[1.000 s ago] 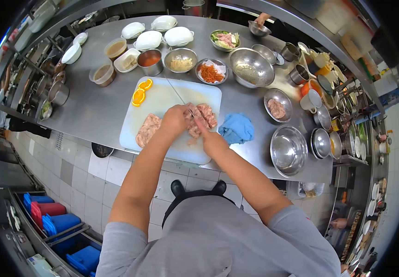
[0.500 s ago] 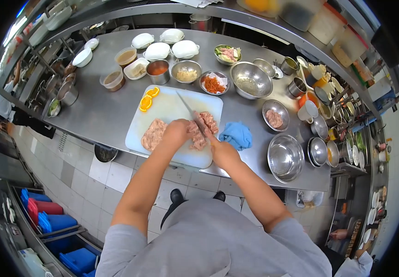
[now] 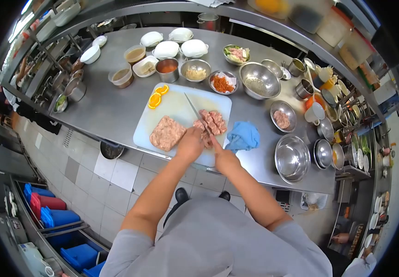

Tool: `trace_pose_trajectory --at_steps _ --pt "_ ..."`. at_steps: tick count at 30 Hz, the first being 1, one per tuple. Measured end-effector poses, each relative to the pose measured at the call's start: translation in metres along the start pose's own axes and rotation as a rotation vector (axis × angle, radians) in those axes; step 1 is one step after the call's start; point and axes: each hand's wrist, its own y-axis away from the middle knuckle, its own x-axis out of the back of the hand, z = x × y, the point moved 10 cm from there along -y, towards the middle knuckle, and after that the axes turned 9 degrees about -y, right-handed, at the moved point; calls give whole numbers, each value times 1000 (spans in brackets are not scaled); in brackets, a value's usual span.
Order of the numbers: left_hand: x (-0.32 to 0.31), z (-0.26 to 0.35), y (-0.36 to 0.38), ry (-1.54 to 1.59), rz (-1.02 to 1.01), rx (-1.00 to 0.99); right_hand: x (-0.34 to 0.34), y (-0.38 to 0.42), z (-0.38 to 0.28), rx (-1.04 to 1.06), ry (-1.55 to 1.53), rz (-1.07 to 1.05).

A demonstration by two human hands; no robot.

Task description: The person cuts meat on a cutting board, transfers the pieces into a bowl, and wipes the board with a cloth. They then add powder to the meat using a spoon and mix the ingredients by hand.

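Note:
A white cutting board [image 3: 177,99] lies on the steel counter. My right hand [image 3: 226,159] grips a kitchen knife [image 3: 193,107], its long blade slanting toward the far left across the raw meat. Curled against the near part of the cut meat, left of the blade, my left hand [image 3: 190,145] holds it with closed fingers. Cut pieces of raw meat [image 3: 216,121] sit mostly right of the blade. A larger slab of raw meat [image 3: 166,133] rests left of my left hand. Orange slices [image 3: 155,99] lie at the board's far left corner.
A blue cloth [image 3: 244,136] sits right of the board. Beyond it are a bowl of meat [image 3: 282,118] and a shiny steel bowl [image 3: 292,158]. Behind the board stand a steel pot [image 3: 167,70], a bowl of orange shreds [image 3: 222,83] and a large bowl [image 3: 260,80].
The view has shifted, so the board appears farther right. My left hand has drawn nearer my body along the meat, and more of the large slab shows. The knife stays in my right hand.

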Motion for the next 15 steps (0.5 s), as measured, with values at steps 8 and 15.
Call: trace_pose_trajectory --at_steps 8,15 --pt "16 -12 -12 0 19 80 94 61 -74 320 -81 407" --pt "18 -6 -11 19 -94 232 -15 5 -4 -76 38 7"
